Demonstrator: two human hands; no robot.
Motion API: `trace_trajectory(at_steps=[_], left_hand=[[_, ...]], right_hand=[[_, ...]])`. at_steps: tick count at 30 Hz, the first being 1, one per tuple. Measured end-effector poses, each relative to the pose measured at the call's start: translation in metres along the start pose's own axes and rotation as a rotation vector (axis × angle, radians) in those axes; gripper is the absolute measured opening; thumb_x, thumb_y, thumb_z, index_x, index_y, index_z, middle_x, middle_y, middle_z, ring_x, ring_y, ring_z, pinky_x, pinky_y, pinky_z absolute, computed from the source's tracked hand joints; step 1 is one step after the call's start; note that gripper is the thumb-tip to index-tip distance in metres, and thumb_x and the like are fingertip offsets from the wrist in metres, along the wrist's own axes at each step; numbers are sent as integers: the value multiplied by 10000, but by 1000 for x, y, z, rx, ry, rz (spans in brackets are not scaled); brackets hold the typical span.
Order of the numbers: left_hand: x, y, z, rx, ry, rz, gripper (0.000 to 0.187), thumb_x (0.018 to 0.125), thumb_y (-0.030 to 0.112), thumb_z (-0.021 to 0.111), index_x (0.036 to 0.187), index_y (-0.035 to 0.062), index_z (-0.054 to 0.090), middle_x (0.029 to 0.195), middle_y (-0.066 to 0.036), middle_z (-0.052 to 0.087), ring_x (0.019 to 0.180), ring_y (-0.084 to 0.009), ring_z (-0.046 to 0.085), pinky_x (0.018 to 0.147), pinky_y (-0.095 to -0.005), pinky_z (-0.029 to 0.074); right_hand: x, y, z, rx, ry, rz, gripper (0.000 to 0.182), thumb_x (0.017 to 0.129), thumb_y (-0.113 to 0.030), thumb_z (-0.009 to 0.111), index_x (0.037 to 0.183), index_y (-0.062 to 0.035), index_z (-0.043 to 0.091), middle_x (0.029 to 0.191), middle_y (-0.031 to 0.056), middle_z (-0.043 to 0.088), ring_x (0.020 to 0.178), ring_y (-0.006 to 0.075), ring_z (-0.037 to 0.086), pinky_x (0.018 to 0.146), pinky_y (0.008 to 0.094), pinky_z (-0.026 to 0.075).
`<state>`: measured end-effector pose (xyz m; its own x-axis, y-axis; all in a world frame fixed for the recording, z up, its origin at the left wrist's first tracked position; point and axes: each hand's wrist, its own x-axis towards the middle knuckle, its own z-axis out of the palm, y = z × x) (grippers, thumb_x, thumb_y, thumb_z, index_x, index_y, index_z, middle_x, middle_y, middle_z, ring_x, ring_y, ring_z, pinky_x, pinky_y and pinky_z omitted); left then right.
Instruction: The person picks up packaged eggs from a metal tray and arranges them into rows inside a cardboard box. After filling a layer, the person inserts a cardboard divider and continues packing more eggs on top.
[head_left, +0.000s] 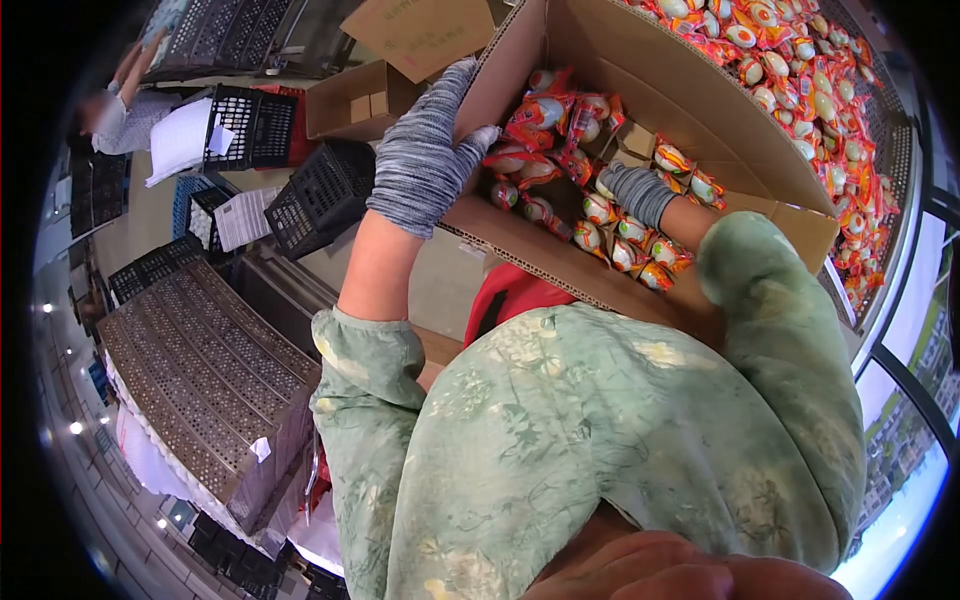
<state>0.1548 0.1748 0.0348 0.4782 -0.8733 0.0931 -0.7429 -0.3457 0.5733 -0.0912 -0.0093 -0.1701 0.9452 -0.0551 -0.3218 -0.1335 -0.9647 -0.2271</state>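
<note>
Left hand (428, 150): striped grey knit glove, raised, fingers extended, wrist bare. Right hand (640, 192): matching glove, reaching low, fingertips obscured, wrist bare. Arms: two, green patterned sleeves, both bent, set apart.

My left grip (425, 155) and right grip (643, 192) wear streaky grey-and-white knit. My pale green top (600, 400) carries cream florals. At one o'clock, the brown carton (690, 90) frames orange-red packets (540, 115) with whitish contents. Toward ten o'clock, black crates (325, 200).
</note>
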Motion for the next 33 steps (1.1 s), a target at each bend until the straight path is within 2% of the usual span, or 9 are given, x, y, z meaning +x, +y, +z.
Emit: trace_trajectory(at_steps=[6, 7, 10, 16, 22, 25, 28, 29, 33], left_hand=[[-1, -1, -1, -8, 13, 6, 598, 781, 170, 719, 1313, 72, 464, 1241, -155, 564, 1149, -315, 539, 954, -365, 444], [-1, -1, -1, -14, 7, 2, 598, 780, 170, 719, 1312, 71, 465, 1242, -156, 563, 1150, -315, 538, 954, -365, 444], [-1, 1, -2, 6, 15, 0, 595, 779, 170, 720, 1309, 71, 468, 1241, -155, 564, 1149, -314, 538, 954, -366, 444], [0, 3, -4, -5, -8, -22, 594, 779, 173, 719, 1307, 67, 468, 1239, -149, 566, 1145, -316, 541, 950, -371, 446], [1, -3, 0, 23, 7, -5, 598, 776, 175, 721, 1309, 84, 465, 1229, -156, 569, 1139, -323, 541, 936, -378, 454], [1, 0, -1, -10, 7, -13, 602, 774, 181, 725, 1310, 92, 467, 1232, -153, 567, 1139, -321, 542, 936, -377, 455], [1, 1, -2, 2, 16, 1, 603, 772, 182, 728, 1309, 97, 469, 1237, -150, 566, 1138, -317, 545, 936, -374, 455], [1, 0, -2, 0, 16, 12, 601, 773, 180, 727, 1309, 94, 468, 1239, -150, 564, 1139, -316, 545, 937, -373, 455], [0, -2, -1, -6, 24, 29, 595, 781, 176, 720, 1309, 75, 465, 1245, -153, 560, 1142, -310, 544, 944, -368, 452]], right_hand=[[3, 3, -24, -81, -153, -99, 262, 859, -183, 508, 1107, -109, 552, 1042, 179, 574, 814, 329, 625, 671, 416, 518], [9, -6, -55, -20, -270, -17, 311, 860, -185, 521, 1165, -127, 536, 1057, 162, 590, 944, 330, 606, 756, 427, 511], [23, 14, -63, 132, 157, 3, 392, 818, -220, 605, 1194, -142, 529, 1028, 140, 598, 954, 330, 594, 797, 424, 497], [67, 21, -66, 636, 228, 349, 478, 761, -274, 678, 1199, -154, 530, 1040, 132, 591, 983, 323, 580, 859, 411, 473], [58, 33, -61, 241, 342, 114, 346, 769, -307, 675, 1056, -123, 615, 1014, 118, 617, 967, 334, 590, 842, 400, 473], [46, 48, -74, 560, 171, 149, 273, 798, -278, 670, 989, -87, 627, 816, 81, 632, 777, 287, 626, 723, 368, 504], [41, 65, -85, 1171, -297, 415, 235, 823, -239, 666, 959, -53, 620, 679, 62, 601, 614, 207, 598, 593, 335, 498], [40, 65, -87, 1116, -347, 488, 139, 817, -120, 669, 922, -47, 613, 656, 32, 583, 497, 95, 509, 459, 244, 431], [31, 72, -44, 604, -16, 427, 248, 792, -167, 650, 1006, -42, 624, 882, 169, 654, 806, 300, 634, 745, 379, 501]])
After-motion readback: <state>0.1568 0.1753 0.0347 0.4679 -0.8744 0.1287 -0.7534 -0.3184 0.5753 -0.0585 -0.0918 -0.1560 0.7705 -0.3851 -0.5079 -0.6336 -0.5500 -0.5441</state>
